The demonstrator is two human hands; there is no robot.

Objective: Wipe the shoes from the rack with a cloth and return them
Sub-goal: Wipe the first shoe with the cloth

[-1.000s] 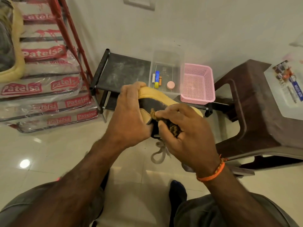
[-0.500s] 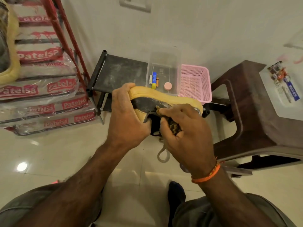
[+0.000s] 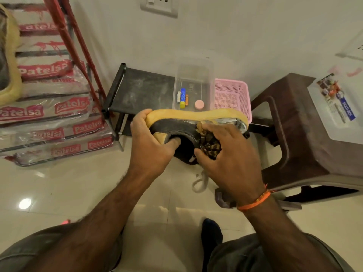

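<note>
Shoe (image 3: pixel 172 127) looks light with a stiff sole; the left hand (image 3: pixel 151 148) grips its heel, thumb inside the collar. The right hand (image 3: pixel 229 154) fingers clutch a soft cloth (image 3: pixel 210 144) against its side.

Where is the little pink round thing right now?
In the head view, the pink disc lies inside the clear plastic box on the black rack, beside the batteries and left of the pink basket.

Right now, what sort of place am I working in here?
Probably a corner of a home, used for storage. A low black shoe rack stands against a wall with a switch-and-socket plate, on glossy floor tiles, beside a brown plastic stool and stacked Patelsa packs.
</note>
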